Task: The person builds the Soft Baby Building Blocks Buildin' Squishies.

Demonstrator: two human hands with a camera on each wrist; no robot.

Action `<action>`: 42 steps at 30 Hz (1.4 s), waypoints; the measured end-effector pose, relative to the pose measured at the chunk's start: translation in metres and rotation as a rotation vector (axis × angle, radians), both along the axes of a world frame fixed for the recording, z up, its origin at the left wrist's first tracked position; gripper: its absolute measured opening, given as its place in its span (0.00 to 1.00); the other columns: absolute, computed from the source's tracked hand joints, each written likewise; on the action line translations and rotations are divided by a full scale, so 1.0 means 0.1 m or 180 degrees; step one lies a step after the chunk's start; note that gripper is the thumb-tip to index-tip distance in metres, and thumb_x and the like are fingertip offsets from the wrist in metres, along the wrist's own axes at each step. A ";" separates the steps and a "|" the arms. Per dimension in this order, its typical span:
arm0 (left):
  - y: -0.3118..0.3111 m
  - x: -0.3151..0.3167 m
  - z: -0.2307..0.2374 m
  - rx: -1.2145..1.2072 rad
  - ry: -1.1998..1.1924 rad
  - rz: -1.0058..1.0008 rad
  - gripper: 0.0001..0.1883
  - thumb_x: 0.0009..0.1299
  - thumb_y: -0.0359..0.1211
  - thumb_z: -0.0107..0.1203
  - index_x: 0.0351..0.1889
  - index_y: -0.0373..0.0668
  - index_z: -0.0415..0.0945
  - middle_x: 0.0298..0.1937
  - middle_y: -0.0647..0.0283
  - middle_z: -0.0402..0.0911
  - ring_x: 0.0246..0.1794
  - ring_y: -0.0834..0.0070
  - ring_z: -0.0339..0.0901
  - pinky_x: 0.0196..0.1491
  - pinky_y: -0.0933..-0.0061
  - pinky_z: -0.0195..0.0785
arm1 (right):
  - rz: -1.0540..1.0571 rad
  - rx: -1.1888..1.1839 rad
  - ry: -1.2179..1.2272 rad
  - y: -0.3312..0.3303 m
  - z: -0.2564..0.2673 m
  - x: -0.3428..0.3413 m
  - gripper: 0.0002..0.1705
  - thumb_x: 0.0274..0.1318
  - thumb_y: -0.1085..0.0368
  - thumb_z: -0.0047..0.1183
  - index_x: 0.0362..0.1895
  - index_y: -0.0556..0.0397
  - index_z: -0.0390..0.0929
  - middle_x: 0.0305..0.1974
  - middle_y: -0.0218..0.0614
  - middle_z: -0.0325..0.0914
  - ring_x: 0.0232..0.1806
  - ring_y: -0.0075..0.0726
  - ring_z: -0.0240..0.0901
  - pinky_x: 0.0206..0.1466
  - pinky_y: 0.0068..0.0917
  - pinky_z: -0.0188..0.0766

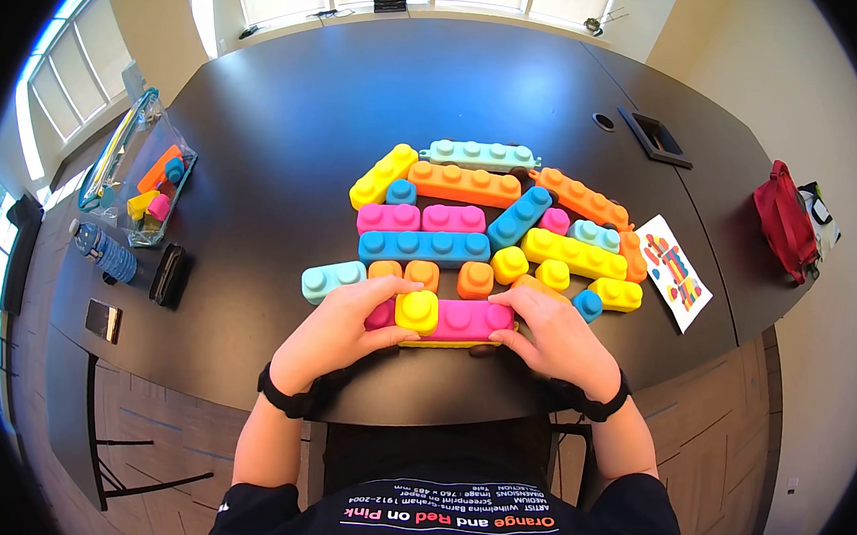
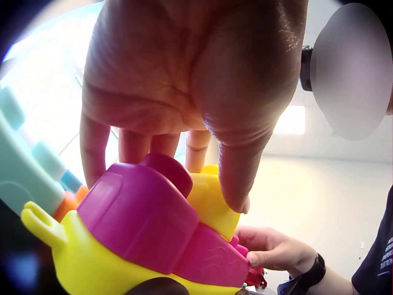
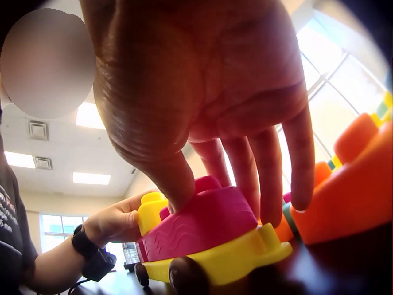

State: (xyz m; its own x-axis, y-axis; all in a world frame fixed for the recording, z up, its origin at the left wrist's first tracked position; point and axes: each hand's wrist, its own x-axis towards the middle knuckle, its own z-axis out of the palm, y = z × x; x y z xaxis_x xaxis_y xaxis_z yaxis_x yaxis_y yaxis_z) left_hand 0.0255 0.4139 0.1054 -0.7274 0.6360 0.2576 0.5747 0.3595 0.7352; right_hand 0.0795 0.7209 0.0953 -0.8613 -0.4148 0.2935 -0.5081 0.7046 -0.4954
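Observation:
Near the front edge of the table, a yellow wheeled base (image 3: 230, 263) carries a long pink block (image 1: 474, 324) and a smaller magenta block (image 2: 138, 212) at its left end. A small yellow block (image 1: 416, 312) sits on top, toward the left. My left hand (image 1: 336, 328) pinches that yellow block, thumb on the near side and fingers behind. At the other end my right hand (image 1: 566, 340) holds the long pink block between thumb and fingers. Dark wheels show under the base in both wrist views.
Beyond my hands lie several coloured blocks, including a long blue block (image 1: 425, 248) and a yellow one (image 1: 575, 254). A picture sheet (image 1: 676, 273) is at right, near a red bag (image 1: 787, 221). On the left are a water bottle (image 1: 103, 251), black case (image 1: 170, 276), phone (image 1: 103, 320) and clear bag (image 1: 145, 177).

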 end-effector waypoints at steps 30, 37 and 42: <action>-0.36 -0.39 0.29 -0.0051 0.0103 0.0596 0.20 0.66 0.30 0.71 0.56 0.37 0.83 0.47 0.58 0.88 0.47 0.68 0.86 0.53 0.67 0.78 | -0.0031 0.0007 -0.0313 -0.02 0.03 -0.01 0.23 0.64 0.57 0.67 0.59 0.52 0.78 0.47 0.44 0.83 0.50 0.54 0.80 0.52 0.43 0.77; -0.63 -0.75 0.14 -0.1203 -0.0162 0.0614 0.26 0.65 0.39 0.74 0.59 0.39 0.81 0.50 0.51 0.87 0.52 0.58 0.85 0.54 0.59 0.78 | -0.0025 -0.0049 -0.0094 -0.02 0.08 0.04 0.26 0.64 0.59 0.67 0.63 0.51 0.78 0.48 0.44 0.82 0.51 0.54 0.80 0.54 0.43 0.77; -0.85 -0.65 -0.15 -0.1557 0.0064 0.0548 0.25 0.58 0.36 0.76 0.52 0.40 0.80 0.48 0.53 0.83 0.50 0.51 0.81 0.53 0.57 0.77 | -0.0101 -0.0385 -0.0314 0.06 0.16 0.09 0.25 0.63 0.63 0.68 0.61 0.53 0.79 0.52 0.43 0.82 0.54 0.51 0.82 0.56 0.39 0.78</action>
